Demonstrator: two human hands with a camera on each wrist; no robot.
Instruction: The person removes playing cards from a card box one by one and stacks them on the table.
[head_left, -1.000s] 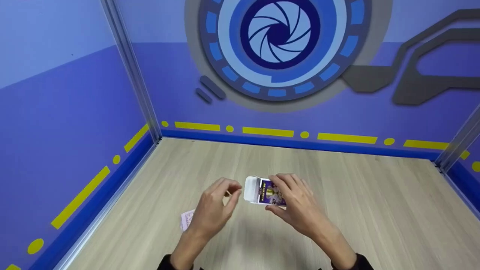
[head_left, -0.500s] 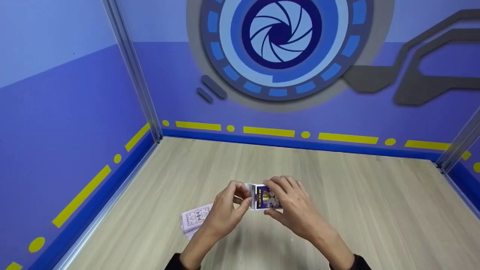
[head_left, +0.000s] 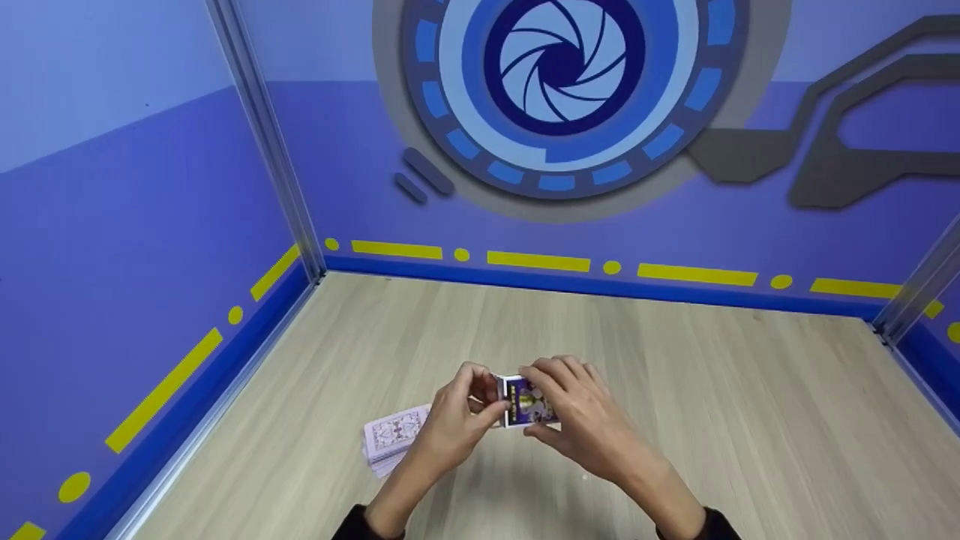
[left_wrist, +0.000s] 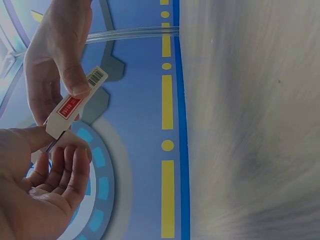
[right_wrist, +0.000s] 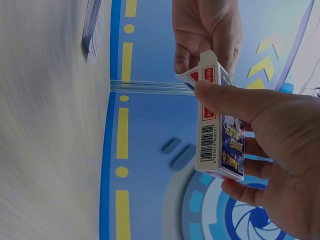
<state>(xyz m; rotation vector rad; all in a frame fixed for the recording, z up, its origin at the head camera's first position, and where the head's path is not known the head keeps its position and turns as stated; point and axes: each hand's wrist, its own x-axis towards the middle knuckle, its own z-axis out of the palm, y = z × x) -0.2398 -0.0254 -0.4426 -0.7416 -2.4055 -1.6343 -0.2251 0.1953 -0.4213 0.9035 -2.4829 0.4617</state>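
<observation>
A small playing card box [head_left: 531, 405] with a purple printed face is held up over the table between both hands. My right hand [head_left: 589, 412] grips its body, thumb on one narrow side and fingers on the other. At the box's left end, my left hand [head_left: 454, 420] has its thumb against the edge and its fingers curled behind the end flap. A white side with a barcode and red label [right_wrist: 207, 145] faces the right wrist camera, and a side flap [right_wrist: 189, 77] sticks out near the left fingers. To the left, partly behind the left forearm, lies a stack of playing cards [head_left: 396, 433], backs up.
The wooden table [head_left: 712, 420] runs up to a blue back wall [head_left: 337, 165] with yellow markings. Metal posts [head_left: 270, 150] stand at the corners. Dark sleeves [head_left: 690, 525] show at the front edge.
The left hand has moved right onto the box's end, and the flap that stuck out flat is now folded up. The box has come slightly nearer, and more of the card stack shows.
</observation>
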